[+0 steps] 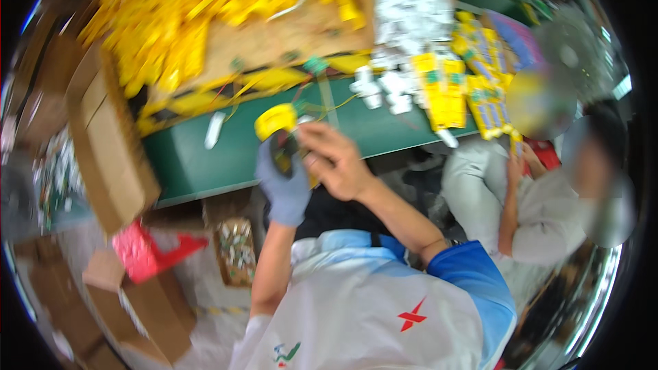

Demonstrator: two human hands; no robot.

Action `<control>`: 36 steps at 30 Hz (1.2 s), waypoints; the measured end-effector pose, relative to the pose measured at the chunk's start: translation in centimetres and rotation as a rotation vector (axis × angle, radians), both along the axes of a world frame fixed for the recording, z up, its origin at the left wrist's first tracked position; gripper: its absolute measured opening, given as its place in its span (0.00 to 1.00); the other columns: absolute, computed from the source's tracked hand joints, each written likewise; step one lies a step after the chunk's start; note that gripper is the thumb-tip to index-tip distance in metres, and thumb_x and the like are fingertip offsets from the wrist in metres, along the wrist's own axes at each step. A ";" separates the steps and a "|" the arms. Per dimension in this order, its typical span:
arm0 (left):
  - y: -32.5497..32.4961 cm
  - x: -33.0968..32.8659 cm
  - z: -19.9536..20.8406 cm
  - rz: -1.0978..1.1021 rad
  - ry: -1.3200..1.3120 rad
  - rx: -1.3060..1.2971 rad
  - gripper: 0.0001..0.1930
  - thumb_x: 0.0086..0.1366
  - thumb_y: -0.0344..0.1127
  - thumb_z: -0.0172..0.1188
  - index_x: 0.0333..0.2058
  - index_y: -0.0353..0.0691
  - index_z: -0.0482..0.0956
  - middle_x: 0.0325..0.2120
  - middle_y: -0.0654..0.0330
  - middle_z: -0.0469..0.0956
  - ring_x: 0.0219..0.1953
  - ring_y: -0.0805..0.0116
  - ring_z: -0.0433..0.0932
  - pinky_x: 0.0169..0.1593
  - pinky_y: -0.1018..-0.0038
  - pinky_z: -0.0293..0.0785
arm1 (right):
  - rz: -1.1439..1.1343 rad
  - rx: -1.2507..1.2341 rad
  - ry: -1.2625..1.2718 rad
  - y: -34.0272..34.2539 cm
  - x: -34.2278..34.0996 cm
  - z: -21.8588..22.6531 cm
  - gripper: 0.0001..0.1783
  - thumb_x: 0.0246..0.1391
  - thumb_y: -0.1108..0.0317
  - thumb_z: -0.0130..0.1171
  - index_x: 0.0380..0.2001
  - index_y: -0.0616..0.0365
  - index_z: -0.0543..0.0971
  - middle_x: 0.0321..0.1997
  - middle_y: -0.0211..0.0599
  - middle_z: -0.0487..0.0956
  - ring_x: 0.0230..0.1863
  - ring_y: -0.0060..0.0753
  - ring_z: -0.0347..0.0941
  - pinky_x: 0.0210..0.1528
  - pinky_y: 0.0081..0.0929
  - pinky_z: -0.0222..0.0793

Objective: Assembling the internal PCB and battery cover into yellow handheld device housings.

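Observation:
My left hand (284, 185), in a grey-blue glove, is closed round a yellow-and-black object (275, 120) above the near edge of the green table. Its rounded yellow end points away from me, and a dark oval part faces up. Blur hides its exact kind. Beside it, my bare right hand (339, 161) has its fingers bent together against the object's right side. A small white bit shows near those fingertips, but what they pinch is hidden. Just beyond lie thin yellow wires (329, 106) and a green piece (316, 65).
A wooden tray (274, 44) with a striped edge bears a heap of yellow strips (164, 14). White pieces (411, 14) and yellow packs (439, 92) lie to the right. Cardboard boxes (113, 144) flank the left. A co-worker (541, 219) sits at the right.

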State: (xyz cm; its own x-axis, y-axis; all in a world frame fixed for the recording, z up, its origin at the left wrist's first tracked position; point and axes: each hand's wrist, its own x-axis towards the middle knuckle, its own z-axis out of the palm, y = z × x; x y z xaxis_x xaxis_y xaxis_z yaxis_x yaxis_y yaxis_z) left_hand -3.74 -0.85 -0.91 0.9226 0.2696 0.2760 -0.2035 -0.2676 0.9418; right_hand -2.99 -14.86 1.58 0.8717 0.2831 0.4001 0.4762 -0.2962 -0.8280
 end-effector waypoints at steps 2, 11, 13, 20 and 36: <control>-0.8 -0.2 1.7 0.066 -0.053 -0.243 0.25 0.63 0.21 0.57 0.58 0.29 0.64 0.53 0.52 0.72 0.52 0.64 0.73 0.55 0.69 0.69 | 0.070 0.055 0.084 0.1 -0.7 0.6 0.32 0.58 0.67 0.55 0.66 0.58 0.63 0.66 0.49 0.65 0.63 0.43 0.65 0.62 0.36 0.63; -5.2 1.8 7.4 -0.244 0.062 -0.682 0.21 0.70 0.32 0.52 0.59 0.39 0.60 0.50 0.52 0.71 0.47 0.58 0.79 0.49 0.64 0.77 | -0.109 0.077 0.400 -5.3 -4.4 3.6 0.44 0.52 0.68 0.65 0.70 0.54 0.57 0.42 0.41 0.82 0.43 0.29 0.79 0.49 0.28 0.72; -5.9 2.5 7.4 -0.250 0.103 -0.807 0.21 0.70 0.30 0.53 0.59 0.40 0.60 0.49 0.54 0.71 0.47 0.57 0.78 0.49 0.62 0.78 | -0.167 0.054 0.346 -7.0 -4.8 2.8 0.27 0.51 0.74 0.65 0.57 0.59 0.74 0.39 0.40 0.83 0.38 0.28 0.80 0.44 0.26 0.75; -4.8 3.4 6.5 -0.088 0.031 -0.836 0.29 0.64 0.21 0.57 0.61 0.41 0.57 0.53 0.54 0.66 0.47 0.57 0.78 0.51 0.66 0.75 | -0.297 -0.258 -0.132 -7.1 -4.2 3.8 0.09 0.44 0.78 0.68 0.32 0.61 0.81 0.33 0.37 0.83 0.26 0.33 0.77 0.29 0.25 0.72; -3.6 3.6 8.4 -0.114 0.037 -1.003 0.27 0.68 0.29 0.55 0.63 0.47 0.57 0.48 0.55 0.72 0.44 0.62 0.76 0.45 0.63 0.77 | -0.091 -0.151 0.316 -7.6 -5.1 3.0 0.10 0.50 0.72 0.67 0.32 0.57 0.75 0.32 0.31 0.80 0.23 0.28 0.72 0.28 0.21 0.68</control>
State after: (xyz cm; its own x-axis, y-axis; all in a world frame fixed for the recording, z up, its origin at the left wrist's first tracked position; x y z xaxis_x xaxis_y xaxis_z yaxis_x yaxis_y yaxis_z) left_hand -0.18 -4.48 7.44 0.9607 0.2712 -0.0591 -0.1445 0.6706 0.7276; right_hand -8.09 -22.49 4.60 0.9699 0.2343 0.0667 0.1703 -0.4560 -0.8735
